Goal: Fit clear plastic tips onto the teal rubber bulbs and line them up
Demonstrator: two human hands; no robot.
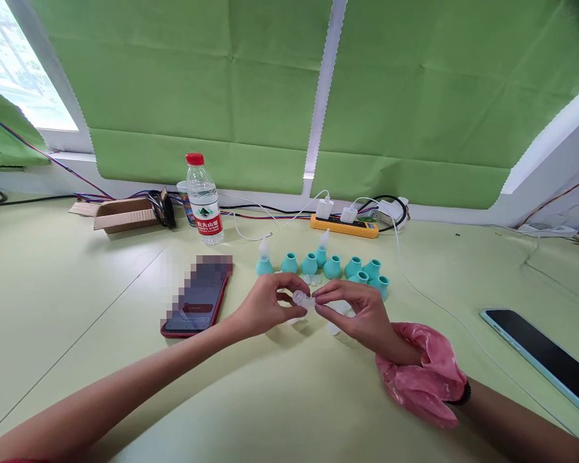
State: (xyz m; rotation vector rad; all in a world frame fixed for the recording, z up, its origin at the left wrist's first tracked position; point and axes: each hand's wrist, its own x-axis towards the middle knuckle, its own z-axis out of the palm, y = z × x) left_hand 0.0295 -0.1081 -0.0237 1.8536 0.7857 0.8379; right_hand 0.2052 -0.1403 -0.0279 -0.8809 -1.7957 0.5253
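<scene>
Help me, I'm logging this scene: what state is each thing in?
Translucent piece: held between left hand and right hand
Teal bulbs: upright; two carry tips, others open
Bottle: upright, capped
Power strip: two chargers plugged in
Red-edged phone: face up, screen lit
Blue-edged phone: face up, screen dark
Blinds: lowered
Box: open

On the desk [251, 399]: 9 teal bulbs [289, 263], 2 with clear tips [264, 247]; 2 phones [195, 302], 1 water bottle [205, 206], 1 cup [188, 204], 1 cardboard box [125, 215], 1 orange power strip [342, 226], 2 white chargers [324, 208].
</scene>
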